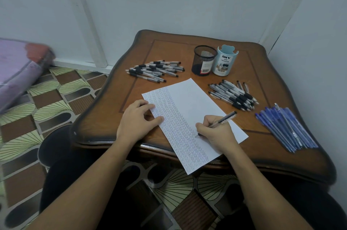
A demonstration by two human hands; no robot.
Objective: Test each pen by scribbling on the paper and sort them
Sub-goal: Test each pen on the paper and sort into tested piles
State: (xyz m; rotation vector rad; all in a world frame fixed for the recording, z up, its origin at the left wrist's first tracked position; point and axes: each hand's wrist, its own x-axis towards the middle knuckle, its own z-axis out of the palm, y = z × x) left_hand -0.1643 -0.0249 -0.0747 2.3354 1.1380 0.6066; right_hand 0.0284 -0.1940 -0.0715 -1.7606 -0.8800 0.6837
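I see right grip (216, 133) pinching pen (226, 117), tip on paper (187, 102); left grip (135, 119) spread, pinning it. Worry: paper overhangs surface (169, 49) near edge, so hard stroke could crease it.

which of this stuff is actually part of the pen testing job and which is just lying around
Part of the job:
paper
pen gripped in the right hand
left hand pressing the paper
back pile of black-grip pens
right pile of black-grip pens
blue pens
mesh cup and blue desk organizer, likely for sorting

Just lying about:
purple bundle on the floor, left
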